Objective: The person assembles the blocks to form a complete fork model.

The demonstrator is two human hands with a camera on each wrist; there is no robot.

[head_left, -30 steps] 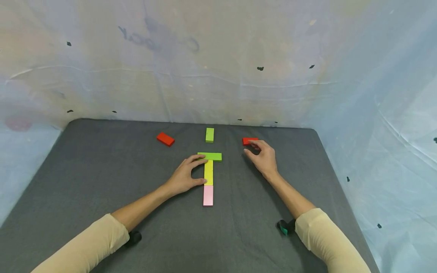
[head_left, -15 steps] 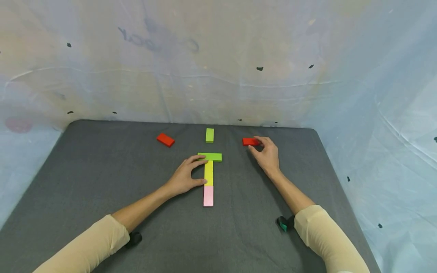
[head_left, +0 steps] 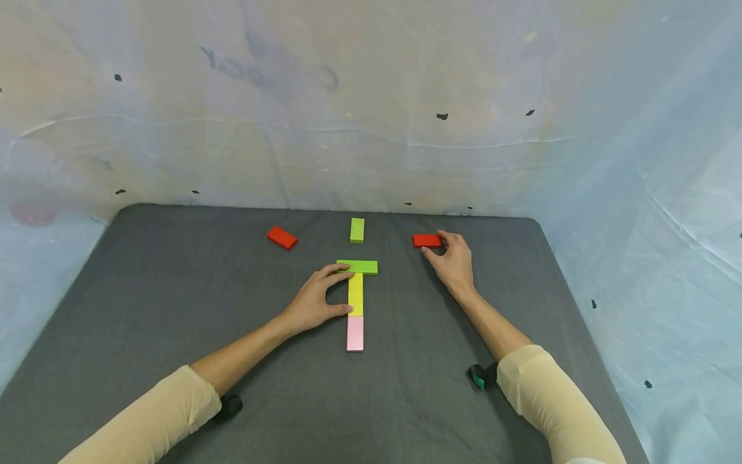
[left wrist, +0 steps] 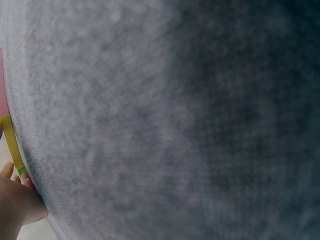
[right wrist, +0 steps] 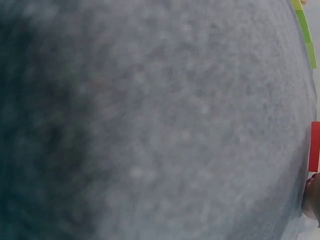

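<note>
In the head view a T of flat blocks lies mid-mat: a green block [head_left: 357, 267] across a yellow block [head_left: 355, 294], with a pink block [head_left: 355, 333] below. My left hand [head_left: 343, 293] rests beside it, forefinger on the green block's left end, thumb against the yellow block's lower left edge. My right hand [head_left: 435, 245] is at a red block [head_left: 426, 240] to the back right. Its fingers curl over the block's right end and the thumb sits at the near edge. The right wrist view catches that red block [right wrist: 314, 146] at its edge.
A second red block [head_left: 281, 238] lies at the back left and a small green block [head_left: 357, 230] at the back middle. The grey mat [head_left: 174, 303] is walled by pale sheeting behind and on the right. Both wrist views are mostly blurred grey cloth.
My right hand has slid to the right along the red block, from over its top to its right end. The left hand and the T of blocks have stayed put.
</note>
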